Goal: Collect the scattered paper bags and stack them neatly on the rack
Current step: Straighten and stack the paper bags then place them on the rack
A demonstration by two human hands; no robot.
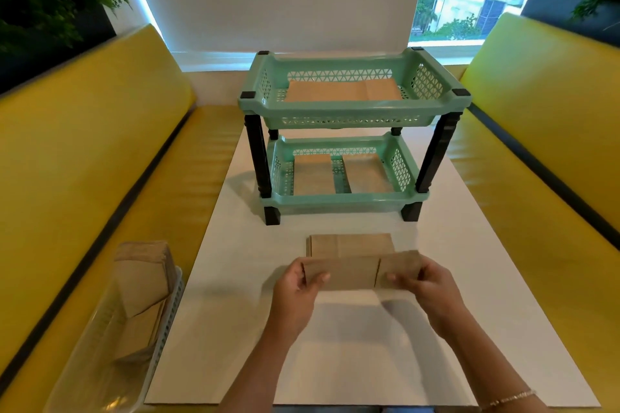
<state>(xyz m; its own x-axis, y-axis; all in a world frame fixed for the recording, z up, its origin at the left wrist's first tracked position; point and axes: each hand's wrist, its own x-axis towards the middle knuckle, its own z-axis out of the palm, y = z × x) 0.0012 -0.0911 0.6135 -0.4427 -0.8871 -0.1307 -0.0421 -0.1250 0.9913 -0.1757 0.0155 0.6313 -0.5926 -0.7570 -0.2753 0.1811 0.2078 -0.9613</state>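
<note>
While both hands hold one folded paper bag [362, 270] level above the white table [469, 312], the main risk is a sloppy landing. The left hand [298, 282] pinches the bag's left end with thumb on top and fingers curled under, and the right hand [426, 278] grips the right end the same way, so the bag hangs just in front of the rack [352, 111], directly over a second bag [350, 244] that lies flat on the table nearer the rack. If the held bag is set down skewed on that one, the pair will not square up, and carrying them to the rack together could let the lower one slide out. The rack's top tray already holds a flat layer of bags [344, 90], and its bottom tray holds two piles side by side [313, 174]; a bag pushed in too low could catch on the tray's front lip and crumple, or nudge the light rack backward. To the left of the rack, on the yellow bench, a clear basket [157, 329] carries more bags leaning loosely, which could topple if bumped.
</note>
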